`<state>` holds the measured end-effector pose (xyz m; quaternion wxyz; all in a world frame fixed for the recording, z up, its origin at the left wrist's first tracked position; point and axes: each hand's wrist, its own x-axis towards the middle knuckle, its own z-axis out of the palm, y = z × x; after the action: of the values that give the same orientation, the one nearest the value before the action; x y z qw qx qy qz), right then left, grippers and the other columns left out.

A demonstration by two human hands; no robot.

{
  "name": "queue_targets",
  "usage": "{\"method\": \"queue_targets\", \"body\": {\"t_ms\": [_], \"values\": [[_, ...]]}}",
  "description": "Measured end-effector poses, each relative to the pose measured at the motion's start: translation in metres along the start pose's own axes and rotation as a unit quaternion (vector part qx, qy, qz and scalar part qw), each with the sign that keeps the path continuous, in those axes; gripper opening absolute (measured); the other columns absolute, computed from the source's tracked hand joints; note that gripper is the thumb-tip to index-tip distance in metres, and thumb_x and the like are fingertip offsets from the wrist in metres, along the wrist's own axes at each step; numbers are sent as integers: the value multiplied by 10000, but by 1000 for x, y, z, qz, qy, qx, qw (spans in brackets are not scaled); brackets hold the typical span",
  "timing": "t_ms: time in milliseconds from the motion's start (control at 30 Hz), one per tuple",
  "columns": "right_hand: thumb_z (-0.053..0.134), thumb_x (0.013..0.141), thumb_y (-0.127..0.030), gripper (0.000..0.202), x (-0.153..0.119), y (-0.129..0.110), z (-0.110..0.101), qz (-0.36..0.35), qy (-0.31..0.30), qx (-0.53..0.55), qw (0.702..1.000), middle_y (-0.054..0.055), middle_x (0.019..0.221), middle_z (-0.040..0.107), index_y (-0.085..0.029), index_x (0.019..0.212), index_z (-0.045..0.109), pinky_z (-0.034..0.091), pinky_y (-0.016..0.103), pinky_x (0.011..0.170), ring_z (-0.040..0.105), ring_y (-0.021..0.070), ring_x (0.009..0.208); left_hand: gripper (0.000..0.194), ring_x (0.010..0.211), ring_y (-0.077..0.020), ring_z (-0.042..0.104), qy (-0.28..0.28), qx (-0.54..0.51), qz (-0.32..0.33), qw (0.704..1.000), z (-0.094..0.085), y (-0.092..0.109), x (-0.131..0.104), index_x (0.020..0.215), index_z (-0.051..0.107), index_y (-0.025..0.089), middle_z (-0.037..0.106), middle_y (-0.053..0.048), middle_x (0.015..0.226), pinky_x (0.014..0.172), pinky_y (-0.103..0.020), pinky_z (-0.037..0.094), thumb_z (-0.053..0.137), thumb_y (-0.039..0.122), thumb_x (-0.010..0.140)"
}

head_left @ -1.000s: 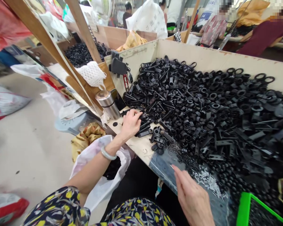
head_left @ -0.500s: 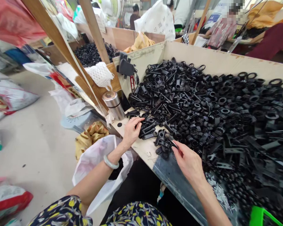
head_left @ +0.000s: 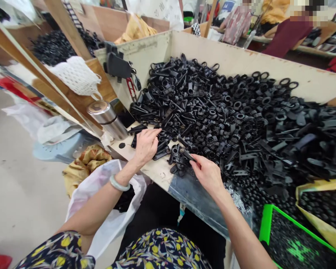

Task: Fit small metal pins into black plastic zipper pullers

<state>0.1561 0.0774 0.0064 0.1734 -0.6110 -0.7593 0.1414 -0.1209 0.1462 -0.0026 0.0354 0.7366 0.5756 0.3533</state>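
My left hand (head_left: pixel 147 145), with a pale bangle on its wrist, rests among black plastic parts at the bench's left edge. Its fingers reach forward over the parts, and whether they hold one is hidden. In my right hand (head_left: pixel 206 172) a slim dark part (head_left: pixel 188 154) is pinched between thumb and fingers, its far end over a small cluster of black parts (head_left: pixel 178 160). Behind both hands rises a large heap of black rings, tubes and levers (head_left: pixel 212 108).
A steel flask (head_left: pixel 109 121) stands left of my left hand. Silver pins (head_left: pixel 237 198), a green-rimmed tray (head_left: pixel 266 224) and a yellow-edged sack (head_left: pixel 322 215) lie to the right. A white bag (head_left: pixel 100 228) hangs open below. People sit beyond the wooden partition (head_left: pixel 254 59).
The view has turned right, bringing the green tray and yellow-edged sack into sight. Both hands stay near the same parts, the right one still pinching the slim part.
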Motion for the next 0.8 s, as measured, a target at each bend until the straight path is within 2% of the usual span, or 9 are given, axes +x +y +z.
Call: {"method": "queue_targets", "body": {"t_ms": [167,333,400,467,533,600,700,767,800], "values": [[607,989,-288,333,10,-2,2,-28,-72,-32,997,39,1100,788,-270,1312,687,518,297,779,738,209,925,379,1210,-259,606,54,-50,4,997,-15,11,-3,1247,707,173,726,-106,1268,1093,-452,430,443,265,990],[643,965,-276,238,19,-7,-1,-44,-89,-46,994,32,1087,785,-283,1183,739,485,287,765,724,218,963,285,1121,-250,631,91,-92,9,992,-26,44,-29,1168,728,192,744,-96,1144,1041,-435,475,517,267,991],[657,964,-289,212,15,-6,-11,-42,-70,-11,997,19,1000,776,-274,1155,749,460,275,742,708,196,891,223,1006,-229,651,75,-147,-33,986,-31,60,-44,1085,738,200,752,-77,1021,947,-395,510,556,282,986],[664,968,-319,195,2,-4,-27,-39,-47,41,997,0,877,740,-257,1130,755,430,264,706,666,167,786,218,869,-191,652,41,-241,-132,961,-37,73,-58,1084,716,197,730,-54,919,810,-332,523,571,333,995],[662,975,-347,192,-18,-3,-46,-47,-64,99,992,-18,799,693,-247,1107,759,398,255,672,608,141,707,309,754,-155,629,-57,-364,-231,901,-42,81,-69,1161,679,189,706,-45,877,667,-274,495,546,425,1012],[649,985,-352,184,-41,-5,-63,-74,-167,151,972,-32,782,667,-252,1094,759,378,244,653,563,120,669,441,708,-140,627,-242,-472,-276,802,-43,85,-78,1251,651,180,716,-69,937,602,-253,478,537,526,1002],[638,990,-343,156,-70,-7,-75,-102,-300,157,935,-34,767,656,-231,984,748,346,243,649,542,114,678,622,815,-179,702,-543,-550,-237,588,-32,89,-92,1398,586,209,734,-121,1127,686,-289,540,711,548,892],[654,979,-351,190,-83,-7,-73,-106,-341,141,923,-32,752,651,-209,868,715,326,245,644,530,112,677,757,912,-220,728,-647,-566,-198,471,-21,92,-100,1470,518,225,740,-129,1158,752,-317,557,801,504,825],[666,970,-359,215,-87,-6,-71,-99,-350,133,922,-35,735,642,-203,826,697,316,245,634,520,109,665,789,944,-235,730,-668,-573,-183,438,-15,94,-103,1489,493,220,747,-131,1146,764,-323,557,804,505,822]]}}
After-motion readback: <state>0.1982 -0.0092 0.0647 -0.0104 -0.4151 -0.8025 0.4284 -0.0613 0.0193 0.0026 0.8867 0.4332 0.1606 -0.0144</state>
